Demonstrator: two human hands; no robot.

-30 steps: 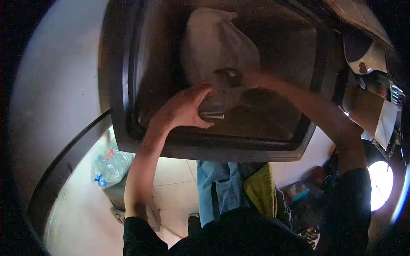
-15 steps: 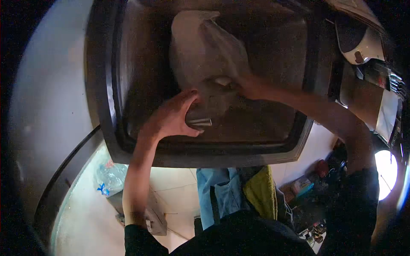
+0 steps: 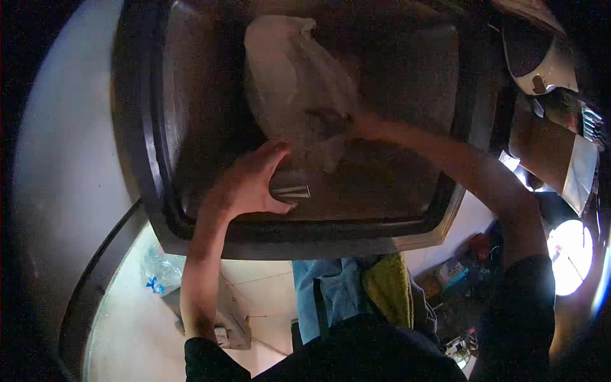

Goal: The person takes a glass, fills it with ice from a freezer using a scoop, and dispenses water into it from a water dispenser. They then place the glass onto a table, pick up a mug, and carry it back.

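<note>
A pale, cloudy plastic bag [image 3: 286, 76], wrinkled and elongated, lies left of the middle of the dark table [image 3: 299, 247], slanting from the far side towards the centre; a small tip juts from its far end; its nearer end looks dim; a slim silvery piece [image 3: 296, 191] points crosswise near the table's near edge.
</note>
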